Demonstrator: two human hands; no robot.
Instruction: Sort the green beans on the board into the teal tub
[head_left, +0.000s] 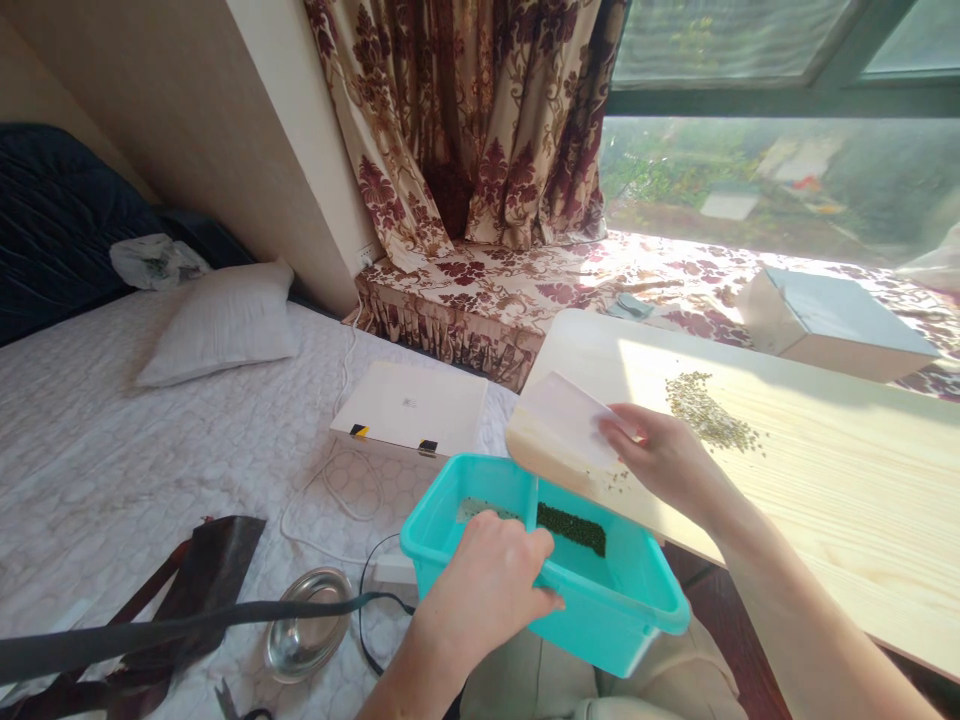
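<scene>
My left hand grips the near rim of a turquoise plastic tub, which is held just under the edge of a light wooden table. Small green beans lie on the tub's floor. My right hand pinches a white card that lies on the table's corner above the tub. A loose pile of green beans sits on the tabletop to the right of that hand, with a few scattered near the edge.
A white box and a white cable lie on the quilted bed. A metal bowl, a dark strap, a pillow, a grey-lidded box on the patterned window seat, and curtains surround them.
</scene>
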